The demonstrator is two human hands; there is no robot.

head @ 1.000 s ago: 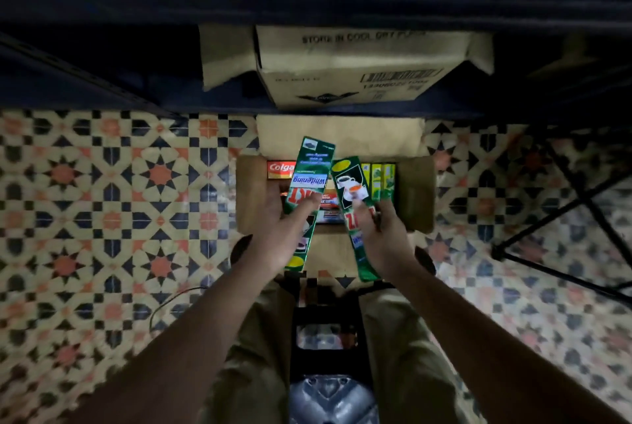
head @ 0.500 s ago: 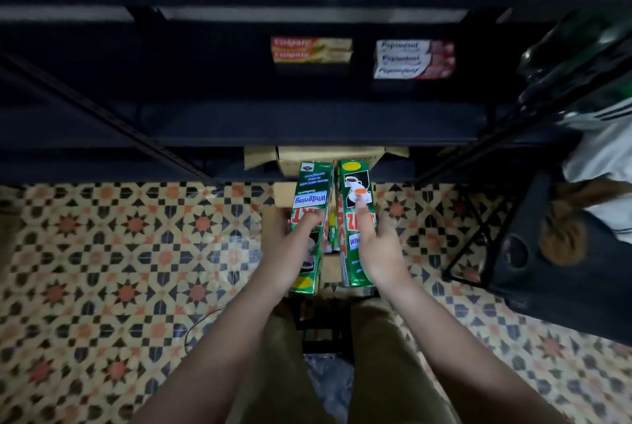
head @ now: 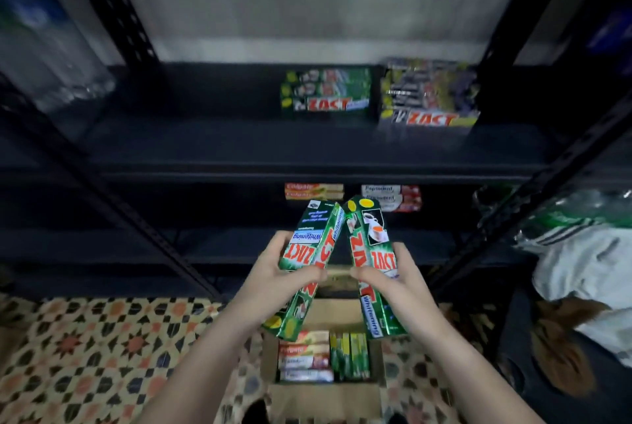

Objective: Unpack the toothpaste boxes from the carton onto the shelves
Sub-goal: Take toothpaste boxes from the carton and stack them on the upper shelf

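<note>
My left hand (head: 277, 278) grips a green Zact toothpaste box (head: 309, 254), and my right hand (head: 393, 281) grips a second green Zact box (head: 371, 252). Both boxes are raised above the open carton (head: 325, 396) on the floor, their top ends leaning together. Inside the carton lie red-and-white boxes (head: 304, 357) and green boxes standing on edge (head: 350, 355). On the upper shelf (head: 239, 146) sit a green Zact stack (head: 326, 90) and a darker Zact stack (head: 429, 93). The shelf below holds Colgate boxes (head: 314, 191) and Pepsodent boxes (head: 393, 196).
Black metal uprights (head: 113, 6) and a diagonal brace (head: 136, 215) frame the shelving. Wrapped goods and a white cloth (head: 581, 263) crowd the right side. Clear wrapped bottles (head: 44, 47) stand at the upper left. Patterned tiles (head: 102, 348) cover the floor.
Both hands have lifted the two green boxes out of the carton and up toward the shelves. The view has tilted up, so the upper shelf with Zact stacks now shows.
</note>
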